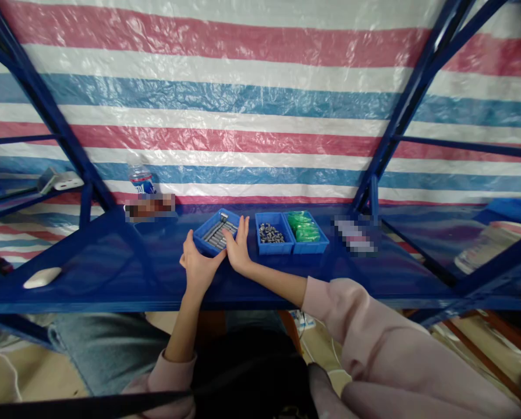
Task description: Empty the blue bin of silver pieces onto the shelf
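Observation:
A blue plastic bin holding several grey metal rods sits on the blue shelf, turned at an angle. My left hand grips its left and front side, thumb along the front wall. At the right wall is my right hand, fingers straight against the side and thumb over the rim near the rods. Both hands clasp the bin between them. Just right of them stands a second blue bin of small metal parts, touching a third bin with green plastic packets.
Behind the left side stand a water bottle and a blurred-out item. A white computer mouse lies at the left front. Another blurred-out item is right of the bins. Blue metal posts rise on both sides.

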{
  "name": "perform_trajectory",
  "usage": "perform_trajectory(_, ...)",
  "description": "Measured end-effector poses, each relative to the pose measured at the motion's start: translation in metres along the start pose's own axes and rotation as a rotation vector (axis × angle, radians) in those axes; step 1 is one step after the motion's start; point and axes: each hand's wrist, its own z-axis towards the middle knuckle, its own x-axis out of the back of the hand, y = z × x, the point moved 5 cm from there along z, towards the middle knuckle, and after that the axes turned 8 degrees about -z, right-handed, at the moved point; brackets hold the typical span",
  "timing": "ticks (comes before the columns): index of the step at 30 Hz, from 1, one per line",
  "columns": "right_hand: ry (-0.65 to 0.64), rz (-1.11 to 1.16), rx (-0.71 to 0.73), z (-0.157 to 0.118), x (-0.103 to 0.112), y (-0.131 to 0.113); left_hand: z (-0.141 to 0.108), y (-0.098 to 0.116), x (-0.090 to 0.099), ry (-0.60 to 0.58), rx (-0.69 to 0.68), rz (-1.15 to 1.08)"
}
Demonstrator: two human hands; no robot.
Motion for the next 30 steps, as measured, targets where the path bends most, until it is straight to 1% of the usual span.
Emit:
perform_trajectory(2, -0.001, 0.107, -0.051, 0.001, 0.0, 0.003, -0.003, 0.005, 0.0, 0.034, -0.077, 0.028)
perform_trajectory(5, -0.005, 0.253, -0.131, 0.002, -0.001, 0.006, -0.007, 0.009, -0.001, 0.068, -0.141, 0.057)
perform_trajectory(9, -0.025, 0.337, -0.184, 0.002, -0.001, 0.006, -0.011, 0.015, -0.004, 0.06, -0.201, 0.102)
perform_trajectory(16, -0.032, 0.363, -0.208, 0.003, 0.001, 0.004, -0.013, 0.02, -0.006, 0.034, -0.236, 0.107)
perform_trajectory(22, -0.035, 0.379, -0.243, 0.006, 0.0, 0.009, -0.015, 0.024, -0.006, 0.014, -0.319, 0.12)
perform_trajectory(24, -0.03, 0.374, -0.251, 0.007, 0.0, 0.01, -0.015, 0.025, -0.007, 0.0, -0.361, 0.108)
perform_trajectory(27, -0.03, 0.357, -0.262, 0.008, 0.0, 0.008, -0.015, 0.027, -0.01, -0.027, -0.469, 0.053)
perform_trajectory(30, -0.032, 0.349, -0.27, 0.007, 0.001, 0.006, -0.015, 0.028, -0.011, -0.027, -0.561, 0.011)
